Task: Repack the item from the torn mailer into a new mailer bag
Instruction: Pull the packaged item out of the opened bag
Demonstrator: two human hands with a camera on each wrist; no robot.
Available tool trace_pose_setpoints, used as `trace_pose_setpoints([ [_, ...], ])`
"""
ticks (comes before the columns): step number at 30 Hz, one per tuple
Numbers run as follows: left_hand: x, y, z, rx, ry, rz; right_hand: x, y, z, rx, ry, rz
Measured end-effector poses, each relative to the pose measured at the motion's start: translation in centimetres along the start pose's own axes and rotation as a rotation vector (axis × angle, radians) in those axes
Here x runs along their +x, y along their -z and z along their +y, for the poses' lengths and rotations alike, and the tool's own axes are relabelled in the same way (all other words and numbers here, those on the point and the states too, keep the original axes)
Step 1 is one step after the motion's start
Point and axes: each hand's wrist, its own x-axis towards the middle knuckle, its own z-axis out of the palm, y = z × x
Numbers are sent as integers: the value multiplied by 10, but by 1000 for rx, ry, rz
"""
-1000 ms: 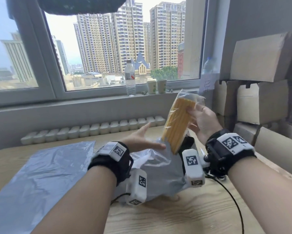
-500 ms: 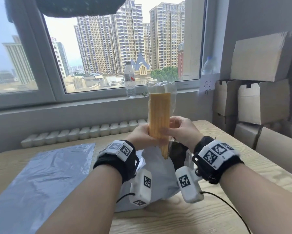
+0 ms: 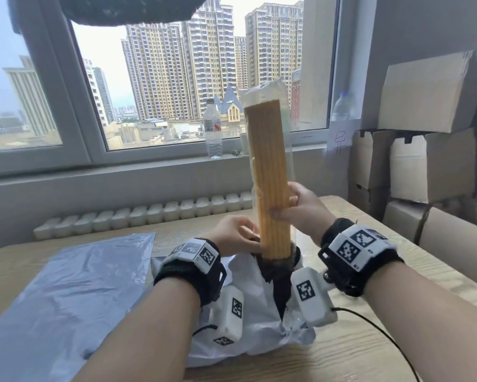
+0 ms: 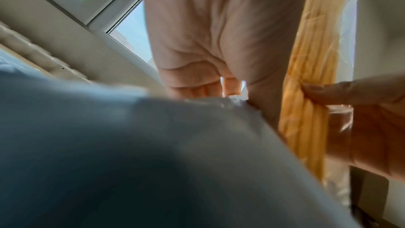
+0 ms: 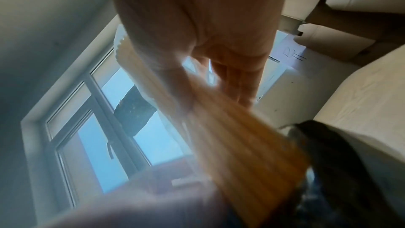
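At the centre of the frame the pack of noodles (image 3: pixel 270 177), tilted a second ago, now stands upright with its lower end inside a crumpled mailer (image 3: pixel 248 304), gripped by the right hand (image 3: pixel 300 210) while the left hand (image 3: pixel 236 235) pinches the mailer's opening, so the insertion seems begun.

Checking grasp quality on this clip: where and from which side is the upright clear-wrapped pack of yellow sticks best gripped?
Probably around its lower middle, from the right side, as the right hand does. The pack of sticks stands upright, long and narrow, its bottom end in the mouth of the crumpled mailer, where the left hand is. The loose wrapper above the sticks would likely give a poor hold.
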Motion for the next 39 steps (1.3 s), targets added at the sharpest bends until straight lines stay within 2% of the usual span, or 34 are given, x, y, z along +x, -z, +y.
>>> trace_pose_setpoints([
  [3, 4, 0, -9, 79, 87, 7, 8, 20, -8, 86, 16, 104],
  [5, 8, 0, -15, 105, 108, 85, 15, 33, -8, 96, 9, 161],
  [9, 17, 3, -24, 101, 152, 272, 28, 50, 24, -9, -168, 253],
  [12, 21, 7, -30, 83, 192, 355, 32, 47, 57, -96, -317, 196],
  [16, 25, 6, -34, 60, 214, 367, 37, 28, 87, -244, -443, 70],
  [20, 31, 5, -33, 58, 214, 361, 42, 19, 100, -372, -494, 5],
  [25, 37, 5, -35, 52, 225, 355, 41, 20, 111, -375, -527, -18],
  [29, 38, 2, -34, 60, 219, 324, 39, 22, 104, -428, -456, 65],
  [32, 34, 5, -30, 100, 214, 272, 35, 18, 83, -432, -283, 194],
  [34, 29, 11, -29, 85, 218, 258, 29, 11, 64, -407, -160, 218],
  [36, 17, 18, -30, 8, 242, 261, 16, 0, 47, -393, -99, 149],
  [39, -1, 31, -38, -1, 296, 279, -4, -20, 31, -398, -160, -91],
])
